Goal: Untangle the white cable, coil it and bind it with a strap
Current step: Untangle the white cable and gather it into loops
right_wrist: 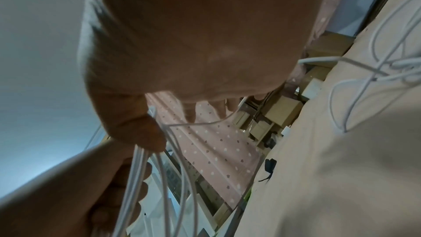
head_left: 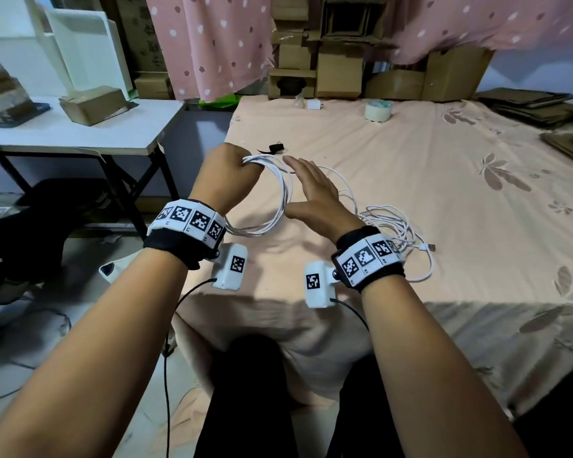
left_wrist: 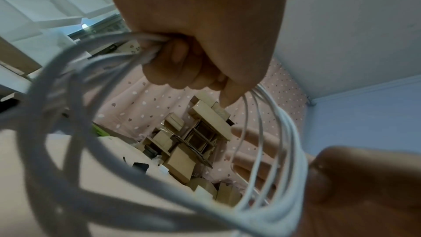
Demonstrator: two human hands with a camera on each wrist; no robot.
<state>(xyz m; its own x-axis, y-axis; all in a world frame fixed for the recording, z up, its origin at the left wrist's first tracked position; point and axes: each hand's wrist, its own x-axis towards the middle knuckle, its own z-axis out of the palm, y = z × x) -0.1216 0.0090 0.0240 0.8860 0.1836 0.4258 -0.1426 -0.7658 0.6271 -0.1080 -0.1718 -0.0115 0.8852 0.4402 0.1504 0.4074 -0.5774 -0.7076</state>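
Observation:
My left hand point(head_left: 234, 170) is held above the bed and grips the top of a coil of white cable point(head_left: 280, 200), with several loops hanging below it. In the left wrist view the left hand point(left_wrist: 189, 55) is a fist round the bunched loops point(left_wrist: 275, 150). My right hand point(head_left: 308, 188) is open, fingers straight, just right of the coil, with its thumb against the loops point(right_wrist: 145, 165). The rest of the cable point(head_left: 392, 226) lies loose and tangled on the bed, ending in a USB plug point(head_left: 429, 247). A black strap point(head_left: 274, 148) lies on the bed beyond my left hand.
A roll of tape point(head_left: 377, 110) and a white charger point(head_left: 312, 104) sit at the far edge of the peach bedspread point(head_left: 444, 193). A white table point(head_left: 80, 130) with boxes stands to the left. Flattened cardboard point(head_left: 536, 104) is stacked at the far right.

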